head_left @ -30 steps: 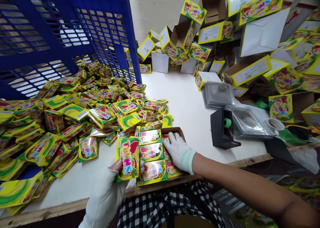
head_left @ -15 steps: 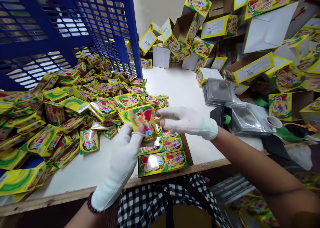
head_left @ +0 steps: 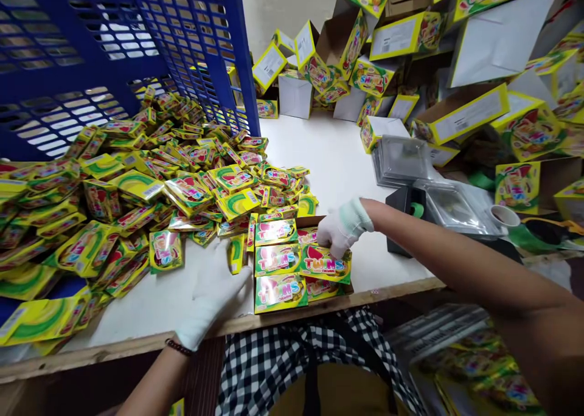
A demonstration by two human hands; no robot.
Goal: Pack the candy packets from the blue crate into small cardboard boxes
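Note:
My right hand, in a white glove, pinches the upper edge of a yellow Twins sachet lying tilted over a cardboard box. Rows of similar sachets fill the box and hide its floor. My left hand, also gloved and blurred, lies on the white table with its fingers apart. Its fingertips are next to a yellow sachet standing on edge beside the box. A large heap of loose sachets spreads to the left.
A blue plastic crate stands at the far left. Flattened and open Twins cartons are stacked behind the table. To the right are a black tape dispenser, clear plastic trays and a white cup.
The sachet held up between my hands has come down onto the box. My right hand has moved down to the box, and my left hand has dropped lower and away from that sachet.

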